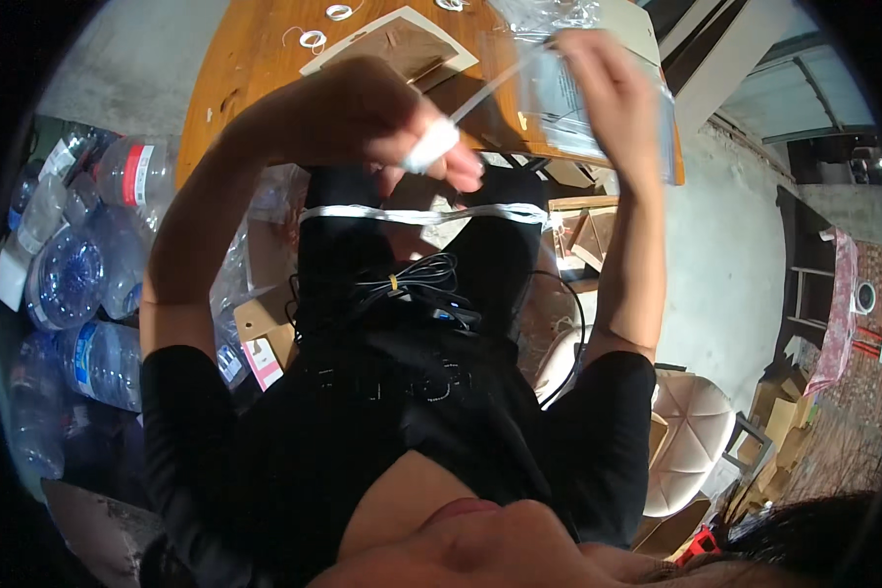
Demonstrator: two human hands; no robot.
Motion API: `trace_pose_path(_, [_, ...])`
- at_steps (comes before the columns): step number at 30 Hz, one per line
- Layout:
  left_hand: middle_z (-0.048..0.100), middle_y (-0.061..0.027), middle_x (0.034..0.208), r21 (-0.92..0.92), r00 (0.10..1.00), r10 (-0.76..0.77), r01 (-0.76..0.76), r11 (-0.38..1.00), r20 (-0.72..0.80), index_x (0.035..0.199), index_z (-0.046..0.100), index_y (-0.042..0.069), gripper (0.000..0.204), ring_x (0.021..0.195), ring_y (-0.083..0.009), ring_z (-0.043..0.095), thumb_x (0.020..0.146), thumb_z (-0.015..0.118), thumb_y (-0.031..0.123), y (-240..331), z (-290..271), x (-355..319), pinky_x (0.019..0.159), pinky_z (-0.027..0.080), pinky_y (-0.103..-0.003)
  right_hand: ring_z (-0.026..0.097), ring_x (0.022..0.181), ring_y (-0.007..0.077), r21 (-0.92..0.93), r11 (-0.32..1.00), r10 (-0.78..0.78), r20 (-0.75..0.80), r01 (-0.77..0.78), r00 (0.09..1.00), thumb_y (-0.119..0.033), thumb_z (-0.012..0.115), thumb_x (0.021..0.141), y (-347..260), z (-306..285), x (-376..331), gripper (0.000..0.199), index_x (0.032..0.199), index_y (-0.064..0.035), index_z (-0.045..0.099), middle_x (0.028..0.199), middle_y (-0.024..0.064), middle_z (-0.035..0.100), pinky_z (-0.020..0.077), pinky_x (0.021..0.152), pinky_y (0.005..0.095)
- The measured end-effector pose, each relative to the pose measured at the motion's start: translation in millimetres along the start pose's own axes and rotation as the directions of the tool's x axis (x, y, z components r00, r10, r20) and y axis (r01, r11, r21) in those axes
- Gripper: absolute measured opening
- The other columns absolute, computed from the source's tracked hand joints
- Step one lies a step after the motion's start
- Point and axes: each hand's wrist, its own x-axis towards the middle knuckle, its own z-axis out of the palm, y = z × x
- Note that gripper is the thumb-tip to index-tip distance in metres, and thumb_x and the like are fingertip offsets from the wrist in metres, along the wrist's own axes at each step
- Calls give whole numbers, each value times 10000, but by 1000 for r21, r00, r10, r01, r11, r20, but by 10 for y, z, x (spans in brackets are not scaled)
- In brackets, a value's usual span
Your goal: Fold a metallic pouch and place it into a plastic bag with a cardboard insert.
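Over the table (pixel 255 59), I judge my left hand (pixel 382 122), pinching white strip (pixel 490 88), could tear it from the bag (pixel 578 98) my right hand (pixel 608 88) grips.

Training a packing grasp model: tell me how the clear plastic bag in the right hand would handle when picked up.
The clear plastic bag is probably floppy: its film looks thin and wrinkled where the right hand pinches it. Likely light, since one hand holds it raised. Its glossy surface hints that it may be slippery.
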Motion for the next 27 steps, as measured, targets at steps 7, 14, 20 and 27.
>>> trace_pose_path(7, [687, -64, 987, 80, 982, -137, 148, 986, -131, 1138, 638, 79, 288, 652, -88, 632, 948, 510, 253, -100, 151, 47, 593, 511, -213, 631, 803, 149, -4, 999, -51, 62, 52, 997, -122, 594, 881, -242, 136, -109, 124, 958, -30, 626, 892, 88, 653, 505, 677, 321])
trace_pose_path(14, [700, -57, 916, 301, 939, 128, -28, 953, -318, 1140, 633, 62, 265, 582, -79, 587, 908, 547, 156, -259, 232, 104, 570, 500, -208, 628, 756, 169, -21, 991, -126, 199, 133, 972, -145, 603, 887, -204, 286, -167, 145, 953, -18, 632, 863, 79, 660, 490, 672, 290])
trace_pose_path(20, [677, -52, 831, 106, 844, -38, 112, 988, -534, 1137, 607, 32, 253, 633, -89, 598, 958, 446, 110, -209, 288, 141, 589, 492, -217, 625, 739, 201, -58, 998, 44, 390, -24, 920, -151, 617, 878, -126, 577, -423, 112, 937, -61, 648, 833, 78, 650, 495, 678, 287])
trace_pose_path(27, [600, -59, 843, -286, 919, -296, 219, 933, -261, 1067, 557, -41, 295, 694, -106, 569, 1001, 358, 166, -381, 214, 107, 648, 484, -228, 596, 851, 152, -37, 995, -92, 114, 97, 989, -98, 611, 878, -102, 335, -150, 187, 1041, -7, 629, 999, 72, 606, 484, 720, 254])
